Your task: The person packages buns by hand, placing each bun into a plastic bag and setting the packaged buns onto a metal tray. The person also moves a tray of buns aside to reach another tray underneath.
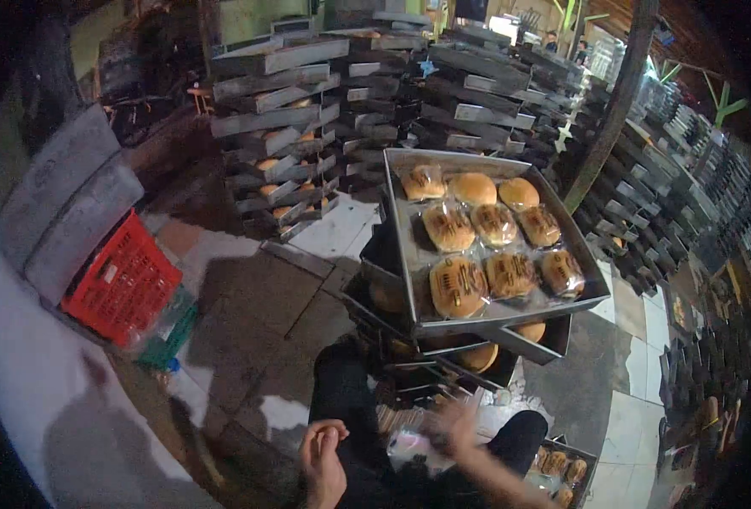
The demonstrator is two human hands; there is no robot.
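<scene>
At the bottom, my left hand [323,462] is raised beside my left knee, its fingers curled in toward the thumb; no object shows in it. My right hand [453,428] is smeared by motion over my lap, just above a heap of clear plastic wrappers [414,450] with some pink print. In front of me, a metal tray [507,321] tops a stack and holds several buns [459,287]. Most of these buns sit in clear, dark-printed wrappers, while two at the back show no print. Plainer buns [480,358] are partly hidden in the trays below.
Another tray [586,488] of wrapped buns is low beside my right knee. A red plastic crate [125,276] leans at the left, with a green one [170,331] below. Tall stacks of metal trays [278,144] line the back and right. A slanted post [617,102] rises behind.
</scene>
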